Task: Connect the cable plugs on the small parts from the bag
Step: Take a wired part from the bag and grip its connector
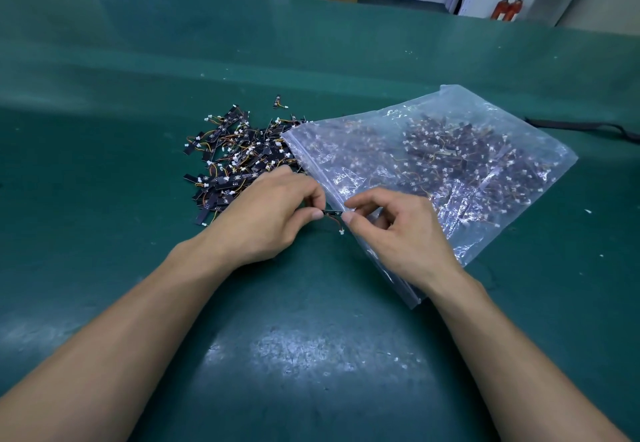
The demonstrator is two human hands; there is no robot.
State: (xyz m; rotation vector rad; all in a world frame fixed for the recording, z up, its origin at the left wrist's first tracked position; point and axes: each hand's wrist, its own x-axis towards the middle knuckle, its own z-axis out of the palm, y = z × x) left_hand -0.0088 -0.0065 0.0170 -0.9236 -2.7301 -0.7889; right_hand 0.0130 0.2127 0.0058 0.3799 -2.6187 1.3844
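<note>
while a loose pile of small black strip boards [235,161] with wired white plugs lies on the green mat [104,199] at left, the left hand [273,219] pinches one end of a single strip board [332,213] between thumb and forefinger. its cable loops below, the white plug [341,232] hanging free, unmated. the right hand [398,230] pinches the opposite end, above the mouth edge of the clear zip bag [467,150], which holds many more. risk: the tiny plug may be offered skewed or reversed, bending pins; tugging the thin wires could tear them loose.
</note>
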